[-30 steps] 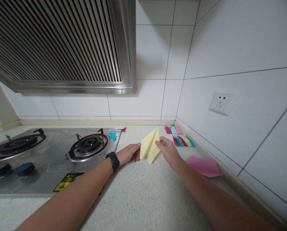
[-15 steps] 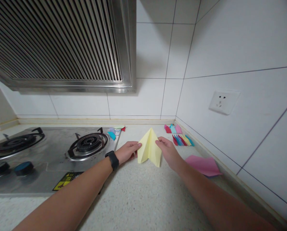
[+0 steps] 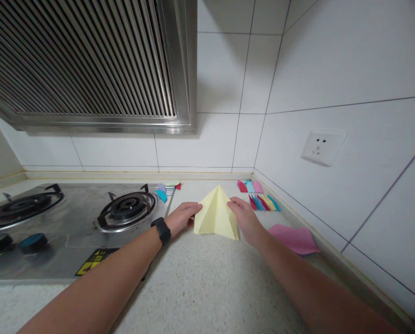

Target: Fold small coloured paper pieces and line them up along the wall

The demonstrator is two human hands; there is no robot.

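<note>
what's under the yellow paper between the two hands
Speckled countertop shows in front of the yellow paper, held at its sides by the left hand and right hand. Anything directly beneath is covered.

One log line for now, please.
left hand: holds yellow paper; right hand: holds its other side; yellow paper: creased; pink sheet: lies farther right

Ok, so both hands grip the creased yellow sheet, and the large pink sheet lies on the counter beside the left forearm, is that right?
Not quite: in the head view the large pink sheet lies on the counter beside the right forearm, not the left. The left hand and right hand do grip the creased yellow sheet.
</note>
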